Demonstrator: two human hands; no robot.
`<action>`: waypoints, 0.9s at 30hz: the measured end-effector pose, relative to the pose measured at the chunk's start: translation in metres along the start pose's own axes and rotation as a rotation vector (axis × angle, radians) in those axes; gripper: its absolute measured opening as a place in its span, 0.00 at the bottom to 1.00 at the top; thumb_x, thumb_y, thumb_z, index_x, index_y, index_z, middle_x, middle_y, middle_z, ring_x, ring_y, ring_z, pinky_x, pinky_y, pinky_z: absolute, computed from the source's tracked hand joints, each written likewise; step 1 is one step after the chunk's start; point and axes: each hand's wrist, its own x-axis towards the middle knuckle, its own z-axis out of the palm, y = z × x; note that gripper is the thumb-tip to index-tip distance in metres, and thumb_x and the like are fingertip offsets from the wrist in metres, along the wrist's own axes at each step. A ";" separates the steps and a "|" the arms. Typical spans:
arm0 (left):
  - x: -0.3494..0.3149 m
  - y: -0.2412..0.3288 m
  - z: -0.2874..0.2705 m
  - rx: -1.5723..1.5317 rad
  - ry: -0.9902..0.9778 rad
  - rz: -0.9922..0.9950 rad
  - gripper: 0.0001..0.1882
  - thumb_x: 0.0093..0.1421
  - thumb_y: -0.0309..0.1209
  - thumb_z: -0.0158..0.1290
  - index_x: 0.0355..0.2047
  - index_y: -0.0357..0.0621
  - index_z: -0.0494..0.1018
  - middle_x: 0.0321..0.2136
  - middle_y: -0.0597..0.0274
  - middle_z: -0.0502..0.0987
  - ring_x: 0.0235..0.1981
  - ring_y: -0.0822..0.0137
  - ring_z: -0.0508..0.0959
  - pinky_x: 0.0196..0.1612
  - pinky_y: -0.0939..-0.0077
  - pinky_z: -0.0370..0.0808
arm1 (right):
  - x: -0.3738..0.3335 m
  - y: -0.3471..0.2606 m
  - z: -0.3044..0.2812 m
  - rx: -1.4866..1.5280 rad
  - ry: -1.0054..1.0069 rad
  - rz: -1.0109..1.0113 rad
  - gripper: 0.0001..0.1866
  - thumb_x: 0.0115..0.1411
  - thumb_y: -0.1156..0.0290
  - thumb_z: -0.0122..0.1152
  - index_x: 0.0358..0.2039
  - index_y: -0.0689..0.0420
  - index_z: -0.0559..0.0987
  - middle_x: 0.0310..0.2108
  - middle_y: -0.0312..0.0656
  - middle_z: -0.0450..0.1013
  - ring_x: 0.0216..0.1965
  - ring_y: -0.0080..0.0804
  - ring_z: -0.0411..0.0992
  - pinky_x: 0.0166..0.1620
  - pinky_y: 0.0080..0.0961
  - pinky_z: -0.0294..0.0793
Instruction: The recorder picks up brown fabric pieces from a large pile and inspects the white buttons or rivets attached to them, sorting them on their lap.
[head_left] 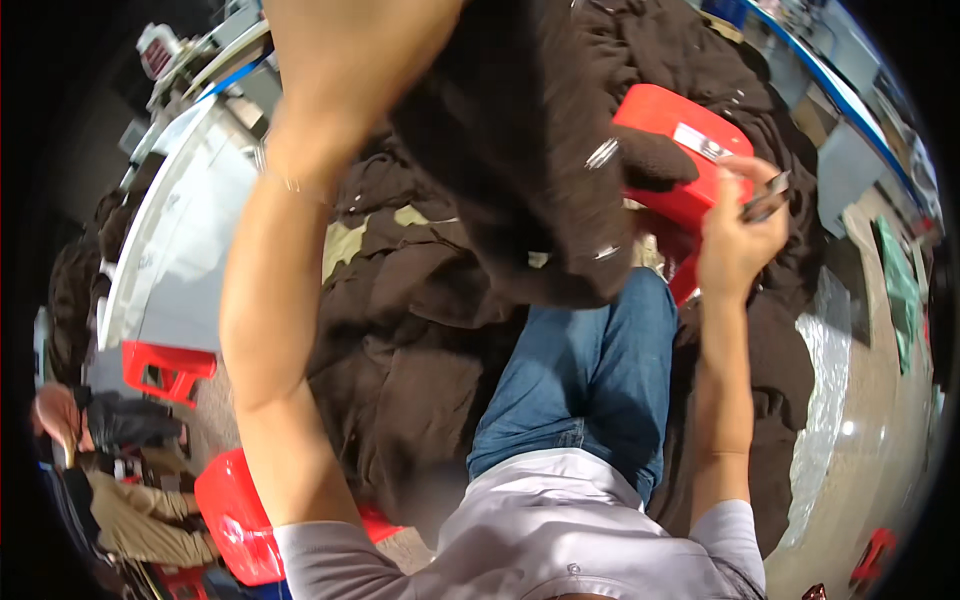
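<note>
Brown garment hangs by red stool, heaped cloth.

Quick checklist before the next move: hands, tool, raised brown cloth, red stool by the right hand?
1. Right hand holding the small dark tool: ok.
2. Left hand gripping the raised brown cloth: cannot tell, fingers are out of frame.
3. Tool apart from the raised cloth: ok, a gap shows.
4. Raised cloth sharp enough to inspect: not ok, blurred.
5. Red stool fully visible: not ok, brown cloth overlaps it.
</note>
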 end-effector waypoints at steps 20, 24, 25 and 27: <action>0.005 -0.147 0.022 0.216 0.114 0.092 0.16 0.52 0.13 0.42 0.38 0.39 0.73 0.28 0.45 0.76 0.32 0.51 0.79 0.37 0.67 0.74 | 0.046 0.102 0.026 -0.616 0.036 -0.302 0.07 0.51 0.80 0.59 0.32 0.57 0.78 0.32 0.49 0.75 0.35 0.52 0.75 0.39 0.40 0.74; -0.035 -0.149 0.018 0.294 0.268 0.197 0.14 0.48 0.20 0.54 0.36 0.44 0.77 0.31 0.55 0.79 0.30 0.56 0.80 0.28 0.67 0.75 | 0.113 0.079 -0.023 -0.594 0.166 -0.433 0.12 0.51 0.82 0.59 0.36 0.56 0.80 0.35 0.43 0.78 0.38 0.37 0.78 0.44 0.29 0.75; -0.065 -0.123 0.017 0.164 0.205 0.189 0.15 0.49 0.17 0.53 0.38 0.44 0.77 0.33 0.54 0.80 0.33 0.55 0.81 0.34 0.71 0.76 | 0.112 0.079 -0.040 -0.571 0.162 -0.406 0.13 0.51 0.82 0.59 0.38 0.56 0.81 0.37 0.42 0.78 0.39 0.33 0.77 0.46 0.27 0.75; -0.137 -0.073 0.010 -0.122 -0.081 0.143 0.15 0.47 0.16 0.55 0.34 0.45 0.79 0.32 0.57 0.80 0.34 0.56 0.80 0.38 0.71 0.76 | 0.089 0.085 -0.090 -0.422 0.117 -0.325 0.15 0.51 0.84 0.57 0.40 0.58 0.80 0.40 0.40 0.78 0.41 0.28 0.76 0.48 0.25 0.73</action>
